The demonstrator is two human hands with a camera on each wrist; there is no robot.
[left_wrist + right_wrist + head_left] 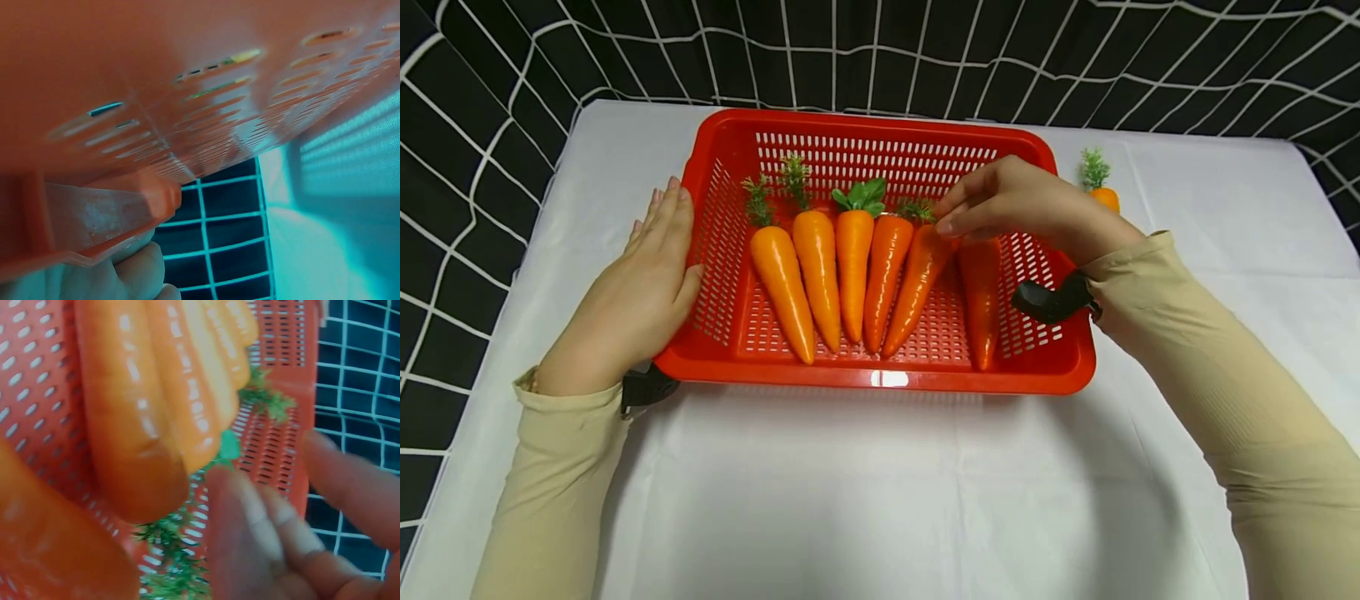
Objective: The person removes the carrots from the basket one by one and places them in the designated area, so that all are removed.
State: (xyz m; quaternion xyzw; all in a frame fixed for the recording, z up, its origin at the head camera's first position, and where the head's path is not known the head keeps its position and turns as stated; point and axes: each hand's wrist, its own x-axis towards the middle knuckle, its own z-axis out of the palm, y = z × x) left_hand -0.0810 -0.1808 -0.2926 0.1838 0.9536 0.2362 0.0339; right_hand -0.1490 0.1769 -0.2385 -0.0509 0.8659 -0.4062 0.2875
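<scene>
A red plastic basket (880, 382) with slotted walls holds several orange toy carrots (852, 275) in a row, their green tops toward the far wall. Straight fingers of my left hand (640, 287) lie along the basket's left rim, the thumb beside it. Inside the basket, my right hand (1015, 200) hovers at the top of a glossy carrot (919, 287), fifth from the left. Its fingertips (234, 500) appear close by that carrot's thick end in the right wrist view, with nothing between finger and thumb. One darker orange carrot (981, 308) lies under this hand, apart from the others.
Another carrot (1105, 198) with a feathery green top (1094, 167) lies on the white tablecloth (850, 483), right of the basket and partly behind my right forearm. Black cloth with a white grid (880, 50) rises behind and beside the table.
</scene>
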